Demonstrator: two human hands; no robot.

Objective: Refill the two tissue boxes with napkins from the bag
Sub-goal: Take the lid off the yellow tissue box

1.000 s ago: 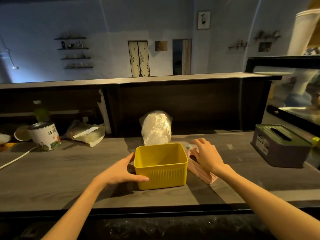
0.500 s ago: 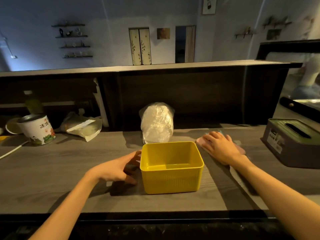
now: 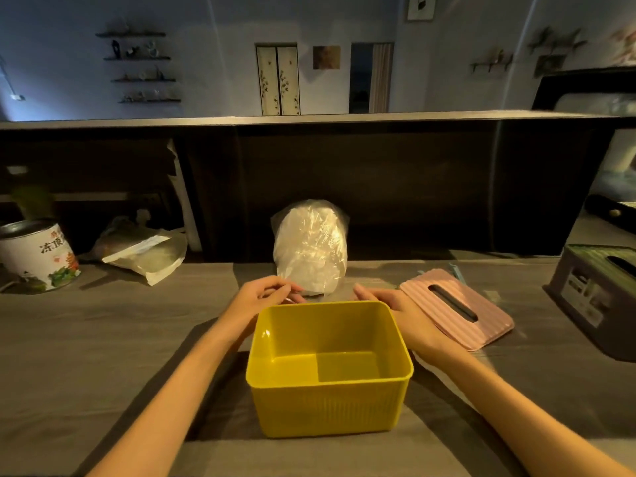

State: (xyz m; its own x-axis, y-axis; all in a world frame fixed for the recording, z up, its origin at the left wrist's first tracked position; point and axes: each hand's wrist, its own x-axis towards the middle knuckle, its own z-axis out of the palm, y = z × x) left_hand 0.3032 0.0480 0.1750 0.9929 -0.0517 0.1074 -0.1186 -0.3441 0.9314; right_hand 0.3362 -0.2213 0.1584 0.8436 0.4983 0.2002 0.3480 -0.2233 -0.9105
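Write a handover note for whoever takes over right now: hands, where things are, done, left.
Left hand: fingers curled at the lower edge of the napkin bag; grip unclear.
Right hand: open, empty, reaching toward the bag.
Yellow box: lid off, empty, in front of the bag.
Pink lid: flat on the counter, right of the box.
Grey box: far right, lid on.
Done: yellow box opened.
Left: fill both boxes, refit lids.

The yellow box (image 3: 329, 370) stood open and empty on the counter (image 3: 103, 339) before me. My left hand (image 3: 261, 297) and right hand (image 3: 395, 311) reached past it toward the napkin bag (image 3: 310, 247), fingers loosely curled. The pink lid (image 3: 456, 308) lay flat just right of my right hand.
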